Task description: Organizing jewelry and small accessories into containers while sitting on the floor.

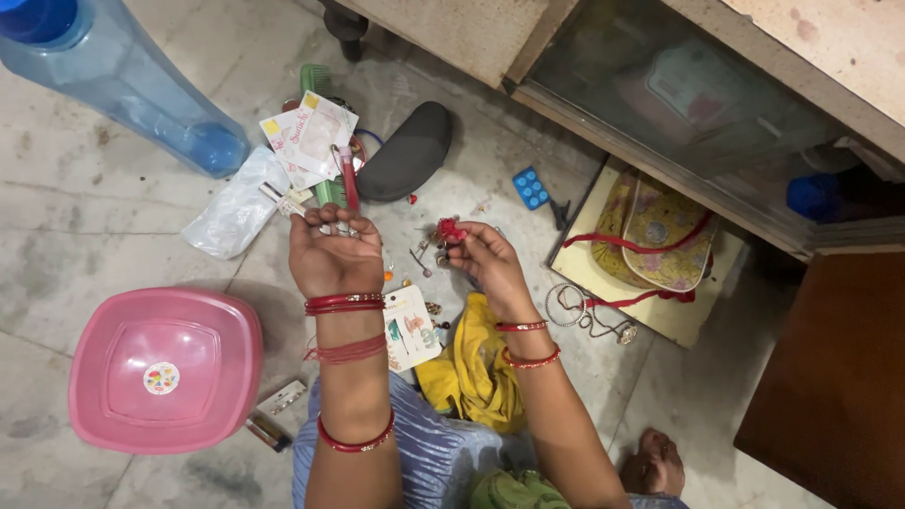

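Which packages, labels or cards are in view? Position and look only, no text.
White square paper packet with yellow corners and pink print: floor, beyond the left hand.
Crumpled clear plastic bag: floor, left of that packet.
Small blue blister pack: floor, near the cabinet.
White tag-shaped card with coloured pieces: by the left wrist.
Round multicoloured sticker: centre of the pink square lid.

White square sachet with yellow corners, on the floor above the left hand; blue blister pack near the cabinet; white printed card between the wrists; round sticker on the pink lid.
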